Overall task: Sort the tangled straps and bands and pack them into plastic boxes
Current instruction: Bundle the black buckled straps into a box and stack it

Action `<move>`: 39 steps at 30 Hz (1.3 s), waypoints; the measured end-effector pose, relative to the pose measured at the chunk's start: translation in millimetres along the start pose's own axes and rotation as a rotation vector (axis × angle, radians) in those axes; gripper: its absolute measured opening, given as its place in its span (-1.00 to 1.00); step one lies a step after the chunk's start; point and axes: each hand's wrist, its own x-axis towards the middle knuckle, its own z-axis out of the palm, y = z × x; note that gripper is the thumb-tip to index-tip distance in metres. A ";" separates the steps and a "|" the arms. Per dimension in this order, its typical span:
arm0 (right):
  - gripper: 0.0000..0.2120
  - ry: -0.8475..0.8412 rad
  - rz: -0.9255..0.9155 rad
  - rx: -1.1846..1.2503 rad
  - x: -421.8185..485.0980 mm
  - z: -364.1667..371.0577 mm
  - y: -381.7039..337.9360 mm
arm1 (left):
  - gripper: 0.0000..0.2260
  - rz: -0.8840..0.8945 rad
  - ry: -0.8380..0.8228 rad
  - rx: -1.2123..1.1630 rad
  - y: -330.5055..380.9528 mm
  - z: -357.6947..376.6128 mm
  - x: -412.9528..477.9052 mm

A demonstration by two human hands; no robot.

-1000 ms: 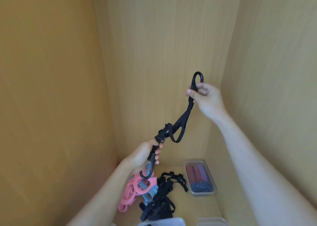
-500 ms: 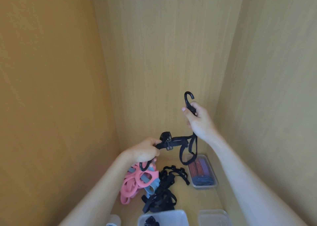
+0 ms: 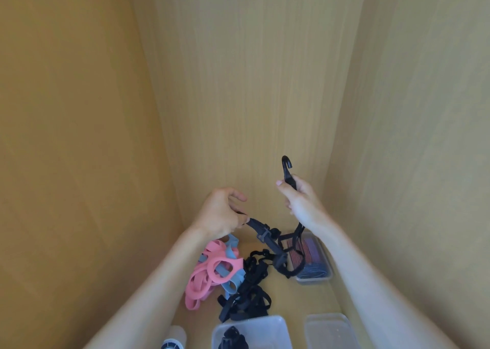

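Now the black hooked strap (image 3: 264, 236) hangs in the air between my hands, above the far part of the cabinet floor (image 3: 294, 301). My right hand (image 3: 301, 204) is clenched round the shank of its hook, with the hook tip poking up above my fist. My left hand (image 3: 221, 213) pinches the other end between thumb and fingers. The slack sags in loops toward the pile of black straps (image 3: 246, 299) and over the far box (image 3: 314, 280).

That sag is my worry. I cannot tell whether the lowest loop is free of the pile; if it has snagged, a pull would drag other straps along or shove the far box. The bare hook could also catch a band on its way down.

The far box, on the right, holds red and blue bands laid flat. The near box (image 3: 278, 324) has one black bundle in it. The near right box (image 3: 331, 330) shows nothing inside that I can make out. Pink bands (image 3: 204, 274) and blue bands (image 3: 233, 285) lie left of the pile, unsorted.
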 end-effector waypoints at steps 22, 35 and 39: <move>-0.62 -0.150 0.091 -0.173 -11.0 23.0 24.9 | -0.59 0.048 -0.121 -0.330 -0.3 -15.1 -10.4; -0.64 -0.042 -0.060 -0.591 -11.0 16.2 19.0 | -0.79 -0.033 -0.281 0.109 6.7 -7.6 -6.8; -0.63 -0.111 -0.081 -0.631 -15.4 16.7 17.7 | -0.77 -0.056 -0.274 -0.016 2.7 -5.0 -4.5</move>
